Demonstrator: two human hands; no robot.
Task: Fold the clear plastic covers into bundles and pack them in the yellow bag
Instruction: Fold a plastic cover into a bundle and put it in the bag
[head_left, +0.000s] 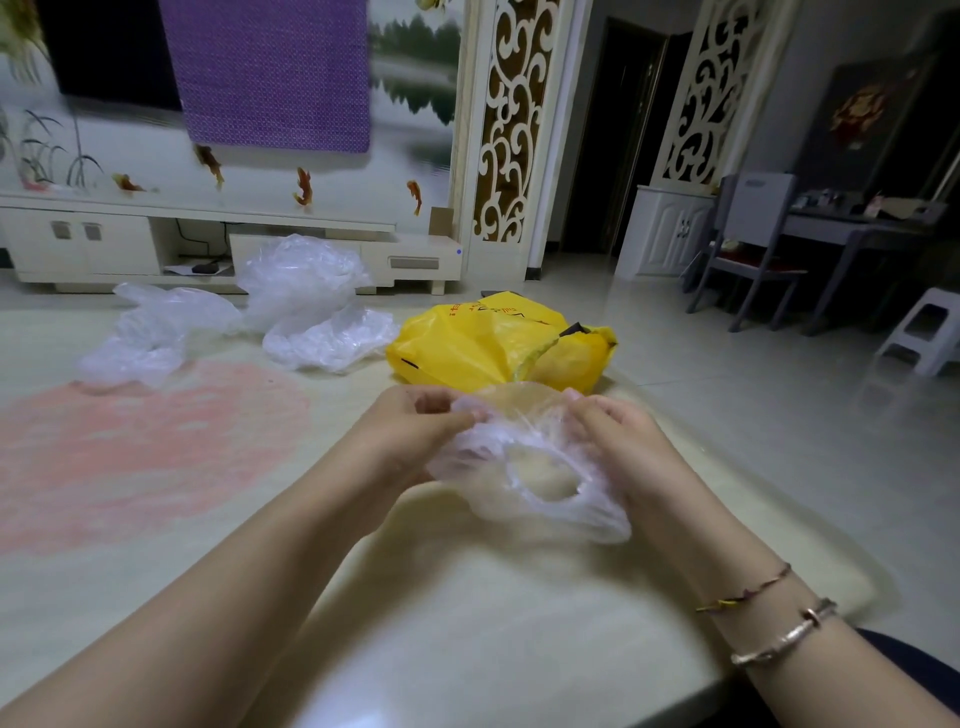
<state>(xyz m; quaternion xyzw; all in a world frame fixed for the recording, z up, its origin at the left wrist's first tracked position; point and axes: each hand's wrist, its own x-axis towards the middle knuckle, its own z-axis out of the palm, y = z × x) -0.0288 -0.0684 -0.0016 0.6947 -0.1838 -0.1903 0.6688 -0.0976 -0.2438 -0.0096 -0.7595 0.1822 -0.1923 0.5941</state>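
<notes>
I hold a crumpled clear plastic cover (540, 483) above the table, just in front of the yellow bag (483, 348). My left hand (415, 431) pinches its left edge with curled fingers. My right hand (618, 441) grips its right side, fingers curled into the plastic. The cover hangs loosely with a round opening facing me. The yellow bag lies on the table, bulging, its mouth towards me. Three more clear covers lie further back: one at the left (150, 332), a tall heap (301, 280) and a flatter one (332, 340) beside the bag.
The pale table (467, 623) has a pink pattern at the left and its edge runs down the right side. Beyond stand a white TV cabinet (104, 244), a grey chair (748, 244), a desk and a white stool (924, 327) on the tiled floor.
</notes>
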